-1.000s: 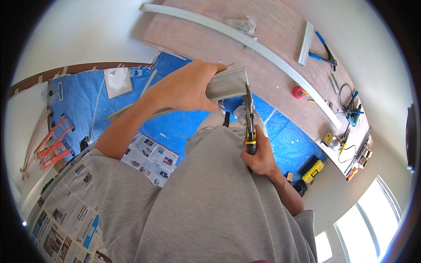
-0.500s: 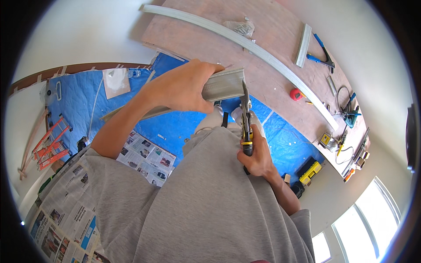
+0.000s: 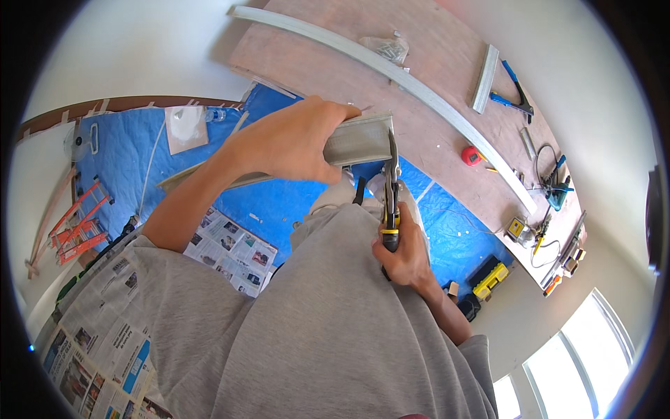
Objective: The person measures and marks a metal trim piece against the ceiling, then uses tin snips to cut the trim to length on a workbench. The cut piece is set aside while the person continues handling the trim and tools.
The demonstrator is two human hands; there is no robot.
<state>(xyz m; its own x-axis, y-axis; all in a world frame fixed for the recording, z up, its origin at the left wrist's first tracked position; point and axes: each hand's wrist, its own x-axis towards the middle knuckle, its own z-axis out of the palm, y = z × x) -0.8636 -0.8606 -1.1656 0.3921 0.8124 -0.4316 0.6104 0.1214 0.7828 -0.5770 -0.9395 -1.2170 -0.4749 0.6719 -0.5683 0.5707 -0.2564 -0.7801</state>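
Metal channel (image 3: 359,142), in the head view, is held near twelve o'clock by the half-closed left hand (image 3: 296,143). At four o'clock, snips (image 3: 391,209) are gripped by the closed right hand (image 3: 407,253), their blades set at the channel's three-o'clock end. On the counter (image 3: 314,66), a red tape measure (image 3: 471,155) is seen toward two o'clock.

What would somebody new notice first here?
Probably the middle, where the left hand grips a grey metal channel and the right hand holds a yellow-and-black hand tool at its end. Next, maybe the bright blue sheet spread below, then the long pale strip across the table.
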